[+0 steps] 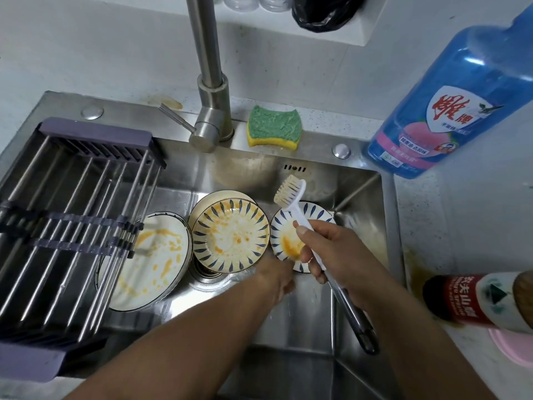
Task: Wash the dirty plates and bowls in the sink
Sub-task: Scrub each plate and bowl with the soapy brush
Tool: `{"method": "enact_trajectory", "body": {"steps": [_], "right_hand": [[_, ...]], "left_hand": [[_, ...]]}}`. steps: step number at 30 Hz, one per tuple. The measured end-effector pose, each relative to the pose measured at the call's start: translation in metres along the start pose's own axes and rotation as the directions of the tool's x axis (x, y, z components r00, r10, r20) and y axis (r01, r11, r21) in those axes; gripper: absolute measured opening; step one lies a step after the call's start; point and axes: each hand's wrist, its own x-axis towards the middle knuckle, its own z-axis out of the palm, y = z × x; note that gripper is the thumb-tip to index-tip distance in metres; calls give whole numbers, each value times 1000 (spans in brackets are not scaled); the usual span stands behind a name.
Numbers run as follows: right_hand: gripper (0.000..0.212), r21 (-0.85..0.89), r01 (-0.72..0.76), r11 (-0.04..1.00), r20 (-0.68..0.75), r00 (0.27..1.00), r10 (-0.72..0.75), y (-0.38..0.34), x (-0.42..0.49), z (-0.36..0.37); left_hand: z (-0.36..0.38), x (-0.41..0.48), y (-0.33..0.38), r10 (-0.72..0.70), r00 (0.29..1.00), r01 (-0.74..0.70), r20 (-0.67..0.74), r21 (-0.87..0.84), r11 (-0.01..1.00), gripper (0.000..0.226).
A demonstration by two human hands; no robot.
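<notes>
Plate [150, 261], bowl [230, 241] and small bowl [284, 230] are laid side by side on the sink [302, 319] floor. Brush [291, 194] is gripped by the right hand [331, 252] above the small bowl. Left hand [277, 280] is blurred; its fingers cannot be told.

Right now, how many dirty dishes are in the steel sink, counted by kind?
Blue-striped round ceramic bowls: 2
Large white round plate with dark rim: 1
Plain cream dish under the middle bowl: 1
Total: 4

left hand [275, 278] motion-blurred, large plate [155, 255] half under rack [95, 133], detergent bottle [450, 90] top cropped
</notes>
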Motion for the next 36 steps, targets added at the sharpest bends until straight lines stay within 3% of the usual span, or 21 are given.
{"method": "enact_trajectory", "body": {"steps": [4, 7, 9, 16, 21, 25, 28, 30, 34, 36], "right_hand": [[17, -23, 3, 1000, 13, 1000, -3, -1, 3, -4], [16, -55, 6, 998, 18, 1000, -5, -1, 3, -5], [16, -90, 9, 996, 17, 1000, -8, -3, 3, -5], [18, -192, 50, 980, 3, 999, -50, -29, -4, -1], [39, -350, 28, 936, -27, 999, -40, -53, -20, 1], [25, -507, 94, 857, 44, 996, -84, -68, -38, 1], [27, -587, 107, 802, 35, 994, -107, -77, -51, 5], [30, -699, 113, 706, 30, 991, -129, -86, -65, 15], [38, -954, 140, 263, 103, 984, -148, -108, -94, 42], [39, -979, 151, 136, 132, 981, -139, -122, -108, 59]], "left_hand": [[7, 24, -2, -121, 993, 120, 6, -215, 969, 26], [8, 38, -5, -138, 990, 136, 9, -242, 961, 26], [9, 28, 2, -118, 993, 122, 29, -230, 966, 29], [4, -26, 24, -99, 951, 149, 291, -156, 976, 35], [-35, -54, 33, -62, 941, 129, 334, -182, 975, 37], [-86, -76, 51, 43, 925, 45, 377, -219, 975, 49], [-127, -95, 66, 97, 905, 15, 415, -258, 966, 52], [-153, -113, 75, 143, 881, -13, 451, -279, 960, 49], [-187, -148, 89, 206, 837, -71, 507, -273, 959, 51], [-200, -163, 93, 236, 816, -97, 528, -277, 956, 60]]}}
